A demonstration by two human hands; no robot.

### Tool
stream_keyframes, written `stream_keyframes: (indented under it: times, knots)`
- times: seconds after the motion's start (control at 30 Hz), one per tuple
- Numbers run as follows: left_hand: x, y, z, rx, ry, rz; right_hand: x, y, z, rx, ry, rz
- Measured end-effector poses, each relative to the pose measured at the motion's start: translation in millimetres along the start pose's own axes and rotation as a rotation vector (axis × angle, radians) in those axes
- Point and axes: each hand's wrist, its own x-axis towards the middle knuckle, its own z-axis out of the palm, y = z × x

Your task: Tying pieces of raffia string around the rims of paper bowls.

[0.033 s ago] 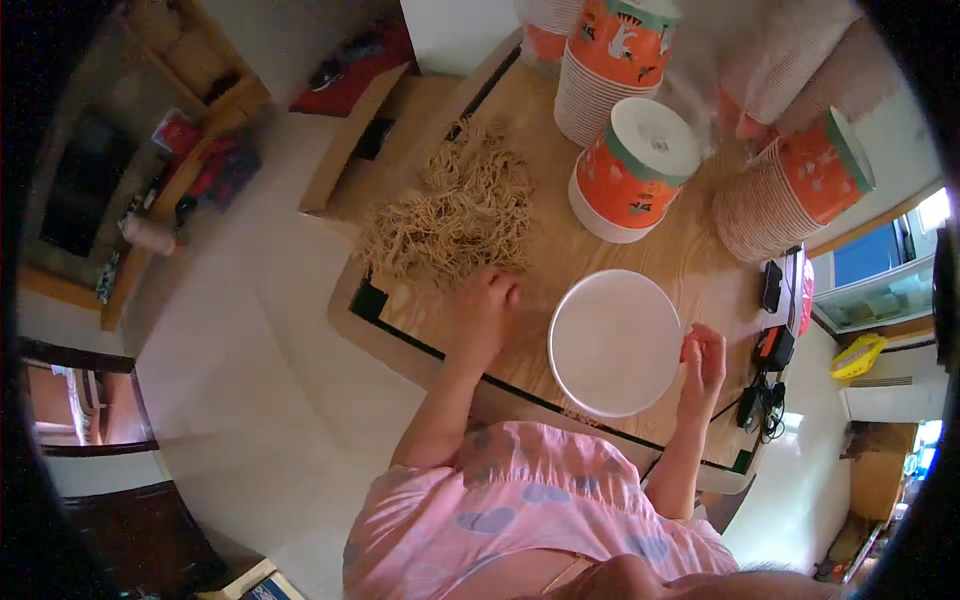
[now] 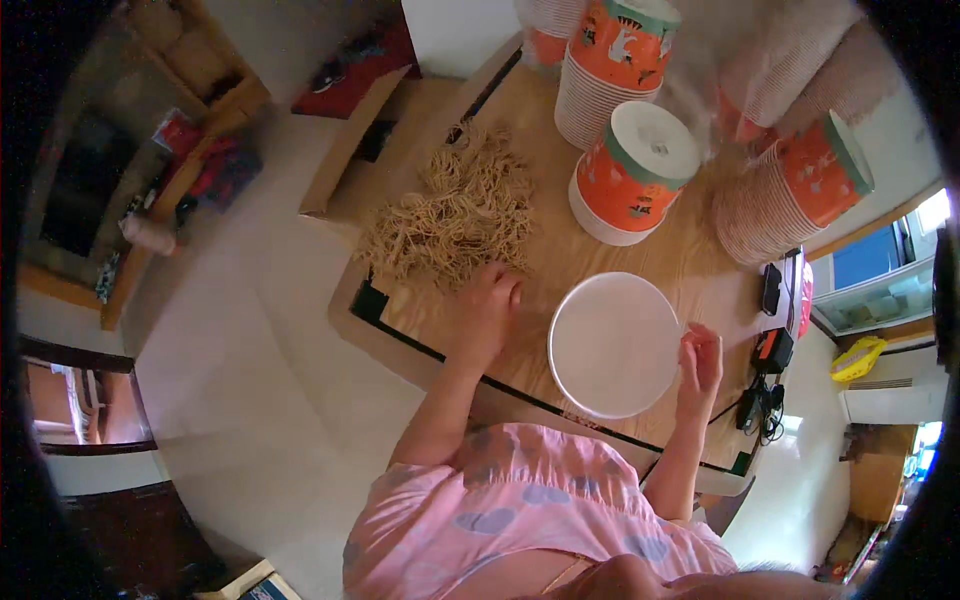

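Note:
My left hand is at the near edge of a tangled heap of thin tan strands, some of them looped. Its fingers curl in, and whatever they pinch is hidden. Just right of it, close to the table's front edge, a white round tub faces up with its pale inside and rim showing. Beside that tub's right rim is my right hand, fingers bent and tips close together. I cannot tell whether they touch the rim or hold something small.
An orange and green printed paper tub stands upside down beyond the white one. Taller stacks of tubs rise behind it, and another stack leans at the right. Black adapters with cables lie along the wooden table's right edge.

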Motion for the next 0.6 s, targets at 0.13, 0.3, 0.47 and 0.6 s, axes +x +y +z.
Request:
stream_keyframes:
  times: [0.13, 0.3, 0.47, 0.6]
  knots:
    - [25, -13, 4, 0.132, 0.057, 0.234, -1, -10, 8, -0.012, -0.038, 0.058]
    - [42, -30, 11, 0.200, -0.044, 0.282, -16, -4, 1, -0.107, 0.057, -0.007]
    - [62, -11, -9, 0.088, -0.003, 0.206, -39, -8, -2, -0.168, 0.122, -0.029]
    - [89, 8, -32, -0.540, 0.030, 0.045, -54, -16, -4, -0.070, 0.095, 0.170]
